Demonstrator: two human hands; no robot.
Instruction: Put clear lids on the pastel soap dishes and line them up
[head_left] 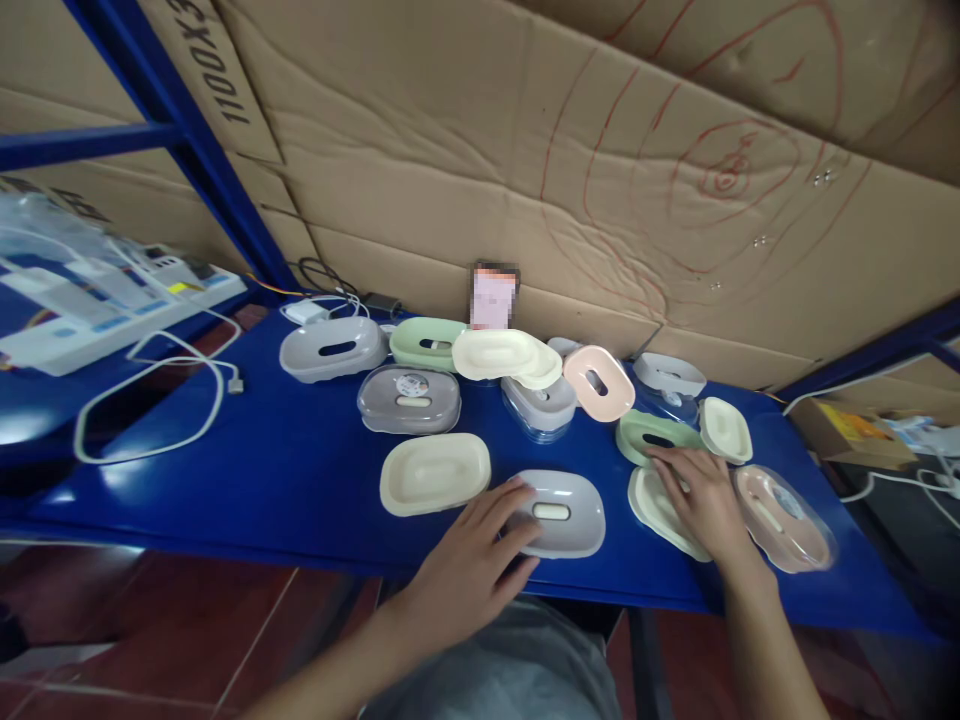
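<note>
My left hand (476, 555) is at the left end of a grey oval soap dish (574, 525) lying on the table, its fingers spread over the rim and the thumb apart from them. A cream insert shows in the dish's slot. To the left lies a cream oval tray (435, 473). Over on the right, my right hand (697, 495) reaches across a cream wavy-edged tray (656, 500), partly covering it. Its stretched fingertips are at the near rim of a green slotted dish (637, 435); a firm grip on it is not visible. A pink dish with a clear cover (784, 520) lies beside this hand.
Further back on the blue table (262, 480) are a grey dish (334, 350), a covered grey dish (409, 400), a pink slotted dish (598, 383) and stacked cream trays (495, 355). A phone (493, 297) leans on the cardboard. White cable (217, 410) curls at left.
</note>
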